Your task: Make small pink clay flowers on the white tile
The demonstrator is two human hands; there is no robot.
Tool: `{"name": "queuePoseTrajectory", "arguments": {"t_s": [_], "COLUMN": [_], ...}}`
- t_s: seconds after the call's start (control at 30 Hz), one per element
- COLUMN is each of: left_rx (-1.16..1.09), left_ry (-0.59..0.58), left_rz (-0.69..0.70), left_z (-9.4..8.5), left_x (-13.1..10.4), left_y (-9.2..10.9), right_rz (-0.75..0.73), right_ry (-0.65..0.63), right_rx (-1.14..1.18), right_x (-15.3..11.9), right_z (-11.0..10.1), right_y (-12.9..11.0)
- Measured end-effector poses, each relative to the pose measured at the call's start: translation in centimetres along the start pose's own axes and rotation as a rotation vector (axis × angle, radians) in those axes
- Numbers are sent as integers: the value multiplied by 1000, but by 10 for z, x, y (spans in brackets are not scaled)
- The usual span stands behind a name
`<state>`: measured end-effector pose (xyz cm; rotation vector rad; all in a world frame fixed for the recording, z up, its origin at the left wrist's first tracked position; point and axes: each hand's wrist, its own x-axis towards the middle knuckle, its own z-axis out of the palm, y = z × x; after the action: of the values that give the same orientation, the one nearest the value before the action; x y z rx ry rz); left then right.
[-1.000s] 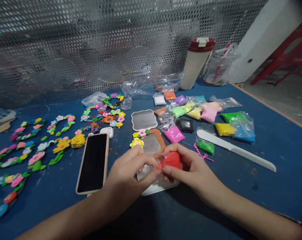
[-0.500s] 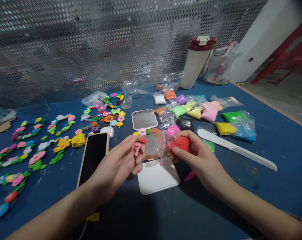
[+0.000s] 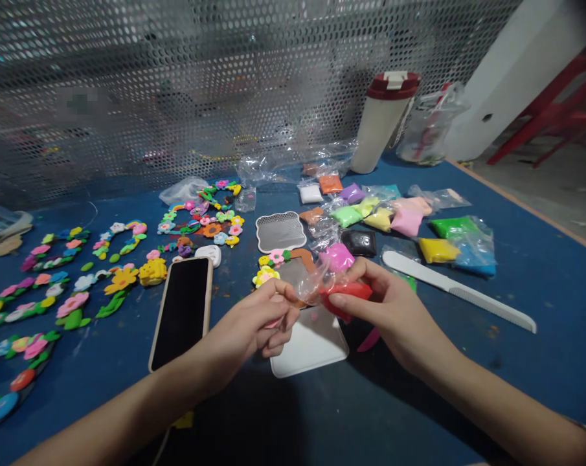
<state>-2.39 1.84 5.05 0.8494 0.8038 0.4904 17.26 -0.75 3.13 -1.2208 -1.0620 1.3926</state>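
Note:
My right hand point(image 3: 387, 304) pinches a clear bag of red clay point(image 3: 346, 299) between thumb and fingers. The bag's loose plastic end points left, close to the fingertips of my left hand point(image 3: 256, 320). The left fingers are curled around a small pink clay piece point(image 3: 272, 323), mostly hidden in them. Beneath the hands lies a white rounded board point(image 3: 309, 349). Just behind is a mirror-like plate with a brown clay rim point(image 3: 302, 259), partly covered by the bag. A yellow clay flower point(image 3: 266, 277) and a pink one point(image 3: 276, 257) sit on its left edge.
A phone point(image 3: 183, 310) and several flower-decorated clay frames point(image 3: 122, 239) lie to the left. Bagged coloured clay point(image 3: 406, 220), a white comb-like tool point(image 3: 458, 289) and a tumbler point(image 3: 384, 123) are right. A perforated metal panel point(image 3: 176, 97) stands behind.
My left hand has moved right toward the bag, its fingers curling over the pink piece. The red bit at its fingertips no longer shows. The red bag has tilted and dropped slightly.

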Motion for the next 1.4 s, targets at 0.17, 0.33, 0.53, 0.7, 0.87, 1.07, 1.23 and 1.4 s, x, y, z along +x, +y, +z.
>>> {"name": "queuePoseTrajectory", "arguments": {"t_s": [0.17, 0.33, 0.53, 0.7, 0.87, 1.07, 1.23, 1.4], "left_rx": [187, 569, 879, 938, 891, 976, 988, 599], "left_ry": [18, 158, 356, 355, 342, 354, 298, 204], "left_rz": [58, 227, 317, 367, 416, 417, 361, 171], "left_z": [0, 3, 8, 9, 12, 15, 19, 18], "left_x": [1, 2, -3, -7, -11, -11, -9, -12], "left_y": [-3, 1, 7, 3, 4, 2, -3, -4], "right_rz": [0, 9, -31, -139, -280, -347, -403, -440], "right_ry": [-21, -133, -230, -114, -55, -72, -146, -112], "right_rx": [-10, 70, -74, -286, -397, -422, -503, -741], "right_x": [0, -5, -9, -7, -12, -14, -15, -6], "right_z": [2, 15, 16, 12, 14, 15, 20, 5], "right_y": [2, 2, -3, -6, -7, -4, -4, -17]}}
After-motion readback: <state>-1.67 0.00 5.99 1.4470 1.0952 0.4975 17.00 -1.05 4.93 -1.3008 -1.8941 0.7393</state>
